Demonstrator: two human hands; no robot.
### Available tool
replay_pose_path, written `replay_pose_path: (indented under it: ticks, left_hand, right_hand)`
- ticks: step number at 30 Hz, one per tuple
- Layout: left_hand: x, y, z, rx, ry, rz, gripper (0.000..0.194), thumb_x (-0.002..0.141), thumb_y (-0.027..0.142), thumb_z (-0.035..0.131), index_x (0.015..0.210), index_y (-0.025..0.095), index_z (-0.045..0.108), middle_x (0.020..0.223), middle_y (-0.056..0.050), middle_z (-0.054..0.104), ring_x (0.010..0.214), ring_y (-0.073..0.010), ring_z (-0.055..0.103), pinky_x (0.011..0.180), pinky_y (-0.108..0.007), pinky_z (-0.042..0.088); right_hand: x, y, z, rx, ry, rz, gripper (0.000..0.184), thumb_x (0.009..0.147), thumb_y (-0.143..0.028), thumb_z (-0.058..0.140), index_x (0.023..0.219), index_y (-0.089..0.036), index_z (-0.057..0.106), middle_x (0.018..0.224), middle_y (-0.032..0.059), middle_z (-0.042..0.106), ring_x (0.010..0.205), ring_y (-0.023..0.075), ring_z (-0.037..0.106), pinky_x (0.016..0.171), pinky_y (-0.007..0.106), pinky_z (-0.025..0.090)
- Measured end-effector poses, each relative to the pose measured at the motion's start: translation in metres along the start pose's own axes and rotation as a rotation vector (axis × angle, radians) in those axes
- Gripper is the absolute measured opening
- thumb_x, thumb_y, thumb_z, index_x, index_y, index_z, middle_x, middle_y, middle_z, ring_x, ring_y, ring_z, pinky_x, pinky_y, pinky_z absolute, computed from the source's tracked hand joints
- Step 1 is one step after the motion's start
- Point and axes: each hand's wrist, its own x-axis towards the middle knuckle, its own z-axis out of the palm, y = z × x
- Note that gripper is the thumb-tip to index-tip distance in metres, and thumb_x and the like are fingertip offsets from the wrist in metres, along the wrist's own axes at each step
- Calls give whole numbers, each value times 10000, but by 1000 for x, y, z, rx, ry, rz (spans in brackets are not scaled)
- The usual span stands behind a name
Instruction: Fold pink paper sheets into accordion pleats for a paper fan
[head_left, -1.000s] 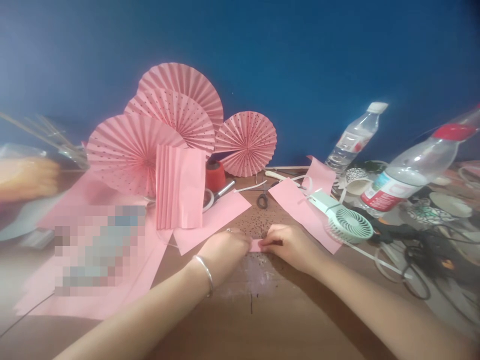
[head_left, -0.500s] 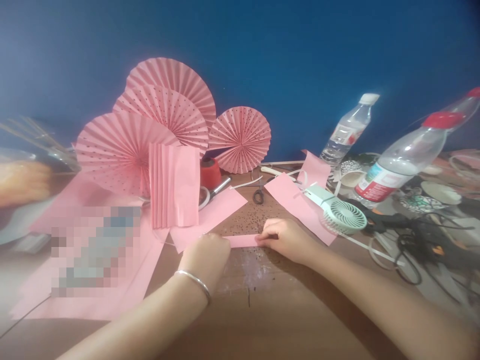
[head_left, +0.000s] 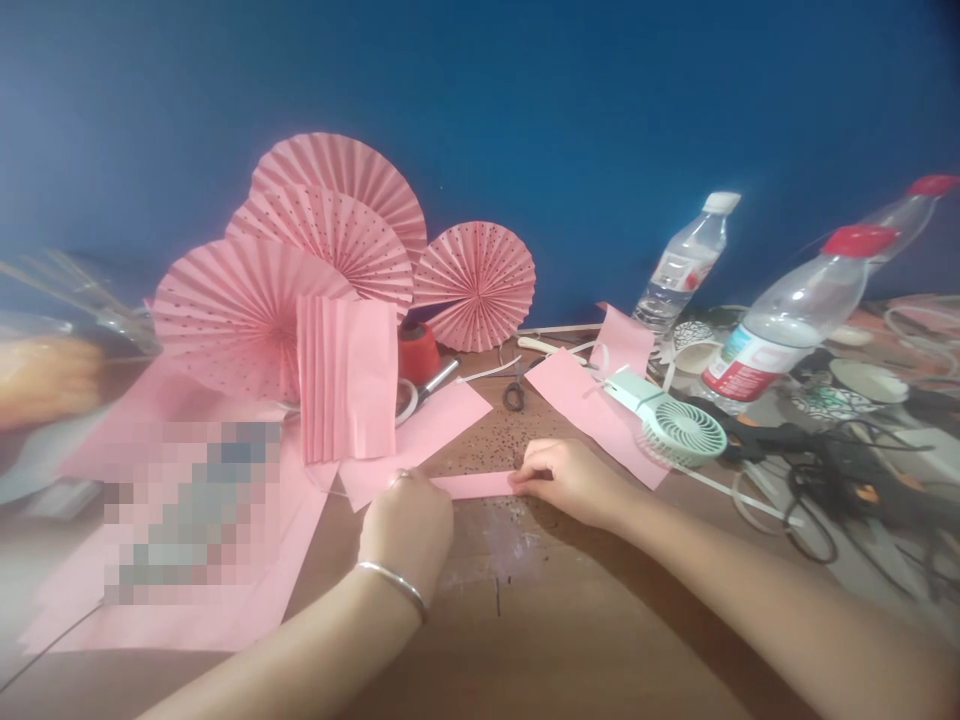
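Note:
A narrow folded strip of pink paper (head_left: 474, 486) stretches between my two hands, low over the wooden table (head_left: 517, 640). Its left end is in the closed fingers of my left hand (head_left: 411, 522), which wears a ring and has a silver bangle at the wrist; the fingertips are hidden. On the right end, my right hand (head_left: 568, 482) pinches the strip between thumb and fingers. Small dark punched bits (head_left: 484, 448) lie scattered just behind the strip. Small scissors (head_left: 514, 392) with dark handles rest beyond them.
Pink pleated paper rosettes (head_left: 478, 286) and a part-pleated sheet (head_left: 349, 380) stand behind, beside a red thread spool (head_left: 418, 350). Pink sheets (head_left: 247, 610) lie at left. Right are a mint hand fan (head_left: 684, 428), tilted bottles (head_left: 765, 350) and tangled cables (head_left: 814, 510).
My left hand has moved left along the strip, so more of the pink paper shows between my hands. The right hand keeps its pinch in nearly the same place. The view has shifted slightly.

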Motion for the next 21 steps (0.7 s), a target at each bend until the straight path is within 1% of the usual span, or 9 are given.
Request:
replay_pose_path:
  ticks: [2,5,7,9,11,13,15,18,21]
  left_hand:
    - [0,0,-5,54,27,23,277,731,7,378,762,32,652,735,-179,563,748,-259,558,577,-347,468]
    - [2,3,-8,92,172,87,273,782,69,372,877,68,628,860,-164,565,870,-275,536,661,-377,467]
    - [3,8,-3,53,275,165,306,821,124,361,1046,89,565,1063,-166,534,1028,-283,482,784,-407,442]
    - [4,13,8,-19,302,306,414,838,195,377,1241,107,413,1303,-147,394,1202,-271,348,929,-413,362]
    - [4,16,19,-92,214,455,564,841,323,400,1342,112,251,1414,-123,244,1286,-267,214,1010,-421,273]
    - [4,17,27,-157,98,509,712,823,489,381,1373,98,151,1441,-130,152,1315,-280,113,1042,-452,197]
    - [3,16,28,-209,26,525,844,775,619,350,1380,87,97,1445,-143,91,1321,-290,40,1051,-475,147]
    - [2,16,24,-239,-13,509,904,734,677,343,1379,87,112,1440,-149,67,1319,-293,24,1053,-475,133]
    - [-3,22,18,-180,-48,363,910,711,671,401,1361,64,204,1424,-178,107,1309,-320,88,1041,-469,186]
  right_hand:
    - [0,0,0,-4,6,-2,107,756,-250,612,684,-196,670,710,-17,588,673,108,558,655,217,387]
    - [0,-2,0,3,12,-3,84,748,-221,618,690,-189,669,706,-17,586,654,101,556,636,206,385]
    - [0,-4,-1,5,13,-3,83,745,-209,618,682,-183,666,706,-15,589,652,101,558,637,204,387]
    - [-1,-6,-1,-7,18,-10,95,741,-208,621,660,-181,663,694,-11,590,658,108,561,640,208,390]
    - [-1,-7,-1,-20,34,-14,97,739,-217,623,658,-188,668,683,-9,589,655,114,561,635,213,392]
    - [-1,-7,-1,-17,61,-16,74,733,-230,632,684,-198,677,690,-8,595,658,117,561,634,217,397]
    - [-1,-7,0,-4,87,-10,62,735,-236,630,713,-206,680,719,-5,608,667,118,563,641,221,404]
    - [-2,-7,1,3,99,2,73,748,-217,608,733,-208,680,737,1,616,656,118,561,632,223,410]
    - [-3,-8,1,-20,92,4,107,760,-200,582,731,-205,685,726,5,618,655,118,565,635,222,408]
